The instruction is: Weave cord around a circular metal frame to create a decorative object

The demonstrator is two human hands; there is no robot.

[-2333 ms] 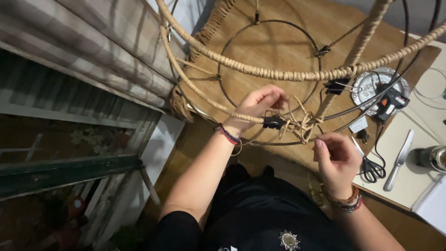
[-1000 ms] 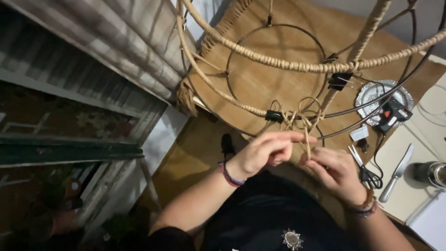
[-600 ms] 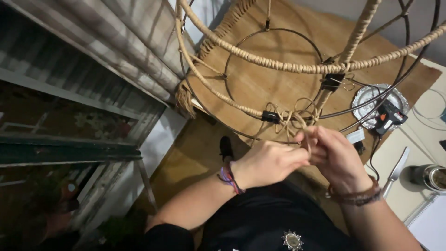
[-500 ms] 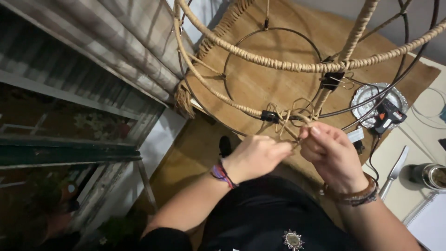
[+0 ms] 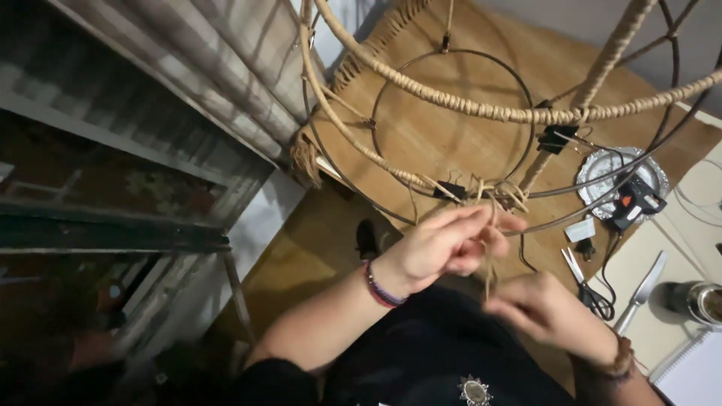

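Note:
A round wire frame, partly wrapped in tan fibre cord, hangs in front of me. Loose cord strands bunch at its lower ring beside a black binder clip. My left hand is raised just under that bunch and pinches a cord strand between its fingertips. My right hand is lower and blurred, fingers curled around the same strand, which runs down to it. A second black clip grips the frame higher up.
At the right lie scissors, a knife, a silver plate holding a black and orange glue gun, and a dark jar. A wooden floor lies below; a railing and window frame stand at left.
Both hands were together at the cord bunch half a second ago. Now my right hand has dropped down and away, drawing the strand, while my left stays at the ring.

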